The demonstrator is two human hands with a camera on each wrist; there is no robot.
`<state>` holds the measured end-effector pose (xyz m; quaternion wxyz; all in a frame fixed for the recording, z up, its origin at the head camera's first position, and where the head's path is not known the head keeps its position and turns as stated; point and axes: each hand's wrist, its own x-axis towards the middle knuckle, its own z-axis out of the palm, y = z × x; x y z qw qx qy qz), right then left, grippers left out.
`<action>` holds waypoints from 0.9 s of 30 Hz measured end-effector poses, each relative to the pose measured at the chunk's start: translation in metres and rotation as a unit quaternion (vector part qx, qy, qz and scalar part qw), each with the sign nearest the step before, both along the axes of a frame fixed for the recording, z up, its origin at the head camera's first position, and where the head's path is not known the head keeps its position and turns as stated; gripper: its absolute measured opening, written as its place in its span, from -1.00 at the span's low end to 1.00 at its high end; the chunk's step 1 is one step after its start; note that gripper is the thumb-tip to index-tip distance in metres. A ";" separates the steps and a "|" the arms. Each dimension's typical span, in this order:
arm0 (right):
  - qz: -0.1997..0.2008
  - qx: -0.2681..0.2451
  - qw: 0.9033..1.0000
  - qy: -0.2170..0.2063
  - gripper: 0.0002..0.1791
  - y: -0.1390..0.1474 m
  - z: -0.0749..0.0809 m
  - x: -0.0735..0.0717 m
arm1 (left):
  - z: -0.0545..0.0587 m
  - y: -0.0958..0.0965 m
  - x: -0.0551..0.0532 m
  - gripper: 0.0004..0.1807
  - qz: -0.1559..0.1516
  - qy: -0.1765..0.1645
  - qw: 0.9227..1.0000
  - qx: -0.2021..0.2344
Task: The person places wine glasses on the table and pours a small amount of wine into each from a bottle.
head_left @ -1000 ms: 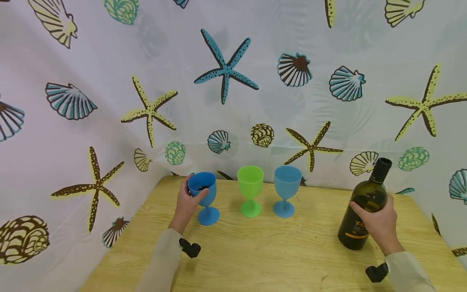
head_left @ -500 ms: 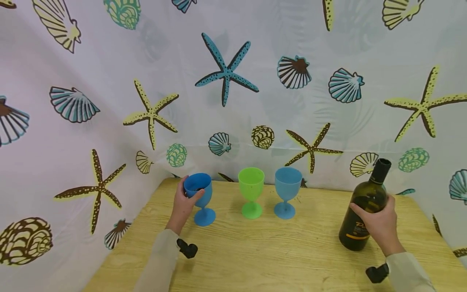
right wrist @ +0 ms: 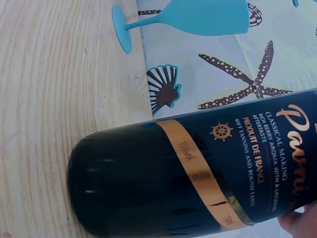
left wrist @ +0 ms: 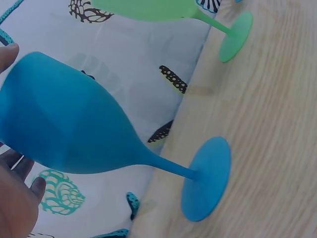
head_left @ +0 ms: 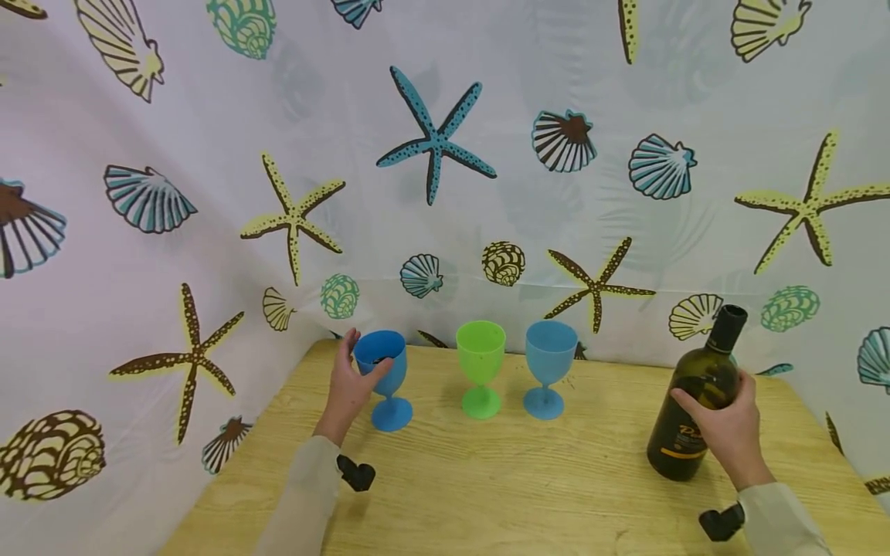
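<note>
On the left of the head view a dark blue goblet (head_left: pixel 389 386) stands upright on its round foot, with something dark inside its bowl. My left hand (head_left: pixel 353 386) is spread around that bowl, thumb on the near side and fingers loosened at the far side; the left wrist view has the thumb (left wrist: pixel 7 57) at the bowl's edge. At the right, my right hand (head_left: pixel 730 425) grips a dark wine bottle (head_left: pixel 684 440) round its body. The bottle's neck is uncapped and leans slightly right, and its base is at the tabletop. In the right wrist view the label (right wrist: pixel 267 153) faces the camera.
A green goblet (head_left: pixel 480 359) and a lighter blue goblet (head_left: pixel 551 359) stand upright between the two hands, towards the back of the wooden table (head_left: pixel 514 479). A white curtain (head_left: pixel 480 208) printed with shells and starfish hangs behind the table and along its sides.
My left hand has shifted the dark blue goblet slightly left, and its fingers have loosened away from the bowl. My right hand keeps the bottle in nearly the same place.
</note>
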<state>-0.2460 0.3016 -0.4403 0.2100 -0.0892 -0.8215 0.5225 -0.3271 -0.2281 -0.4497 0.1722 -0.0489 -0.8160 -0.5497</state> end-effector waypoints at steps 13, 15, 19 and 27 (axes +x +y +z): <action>0.004 0.025 0.999 0.029 -0.06 0.003 0.012 0.001 | 0.042 0.030 0.009 -0.05 -0.039 0.044 0.990 -0.129; 0.008 0.027 0.999 0.029 -0.07 0.004 0.014 0.000 | 0.046 0.042 0.009 -0.04 -0.057 0.056 0.985 -0.154; 0.007 0.041 0.999 0.033 -0.11 0.005 0.018 -0.001 | 0.047 0.066 0.005 -0.05 -0.084 0.097 0.969 -0.212; -0.001 0.057 0.997 0.049 -0.23 0.001 0.022 -0.004 | 0.039 0.110 -0.003 -0.01 -0.128 0.083 0.959 -0.241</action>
